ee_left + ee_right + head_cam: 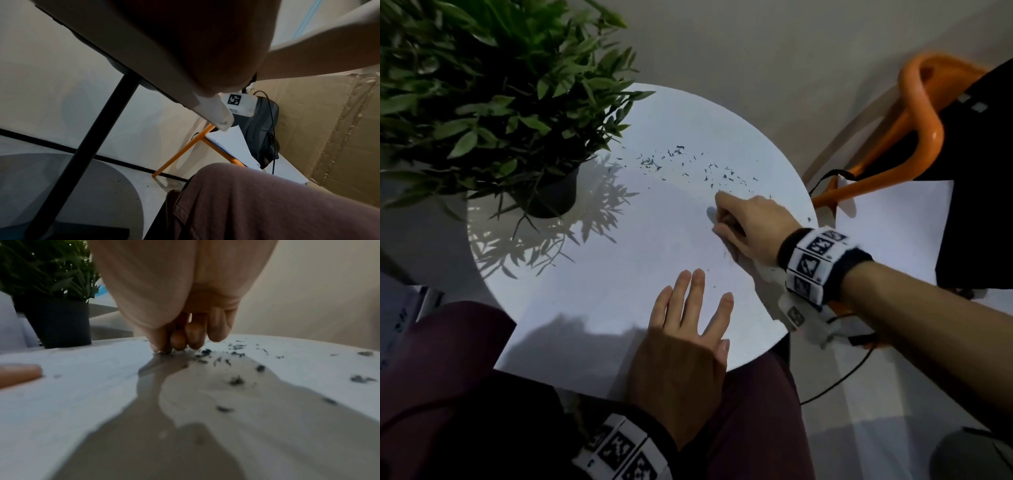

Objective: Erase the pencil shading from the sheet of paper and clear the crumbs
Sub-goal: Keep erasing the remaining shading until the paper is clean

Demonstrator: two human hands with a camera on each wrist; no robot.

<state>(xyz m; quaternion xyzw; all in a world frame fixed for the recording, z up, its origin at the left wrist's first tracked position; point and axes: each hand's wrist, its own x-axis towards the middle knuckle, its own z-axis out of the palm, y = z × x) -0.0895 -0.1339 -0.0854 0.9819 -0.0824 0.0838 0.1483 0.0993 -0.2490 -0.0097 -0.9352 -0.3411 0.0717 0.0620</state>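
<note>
left hand [688,329] flat on paper [599,260] | right hand [746,226] curled (grip contents unclear) | crumbs [674,164] beyond

A round white worktop [551,274] fills the middle of the head view, on a dark slanted leg [86,146] over a pale floor [123,164]. At ten o'clock a leafy potted plant [482,85] in a dark pot [59,324] throws sharp leaf shadows across the top. At two o'clock stands an orange tubular chair [924,113] bearing loose white sheets [893,222]. Plain pale walls [756,51] lie behind; cardboard [329,129] and a dark backpack [261,129] sit beyond the chair.
</note>
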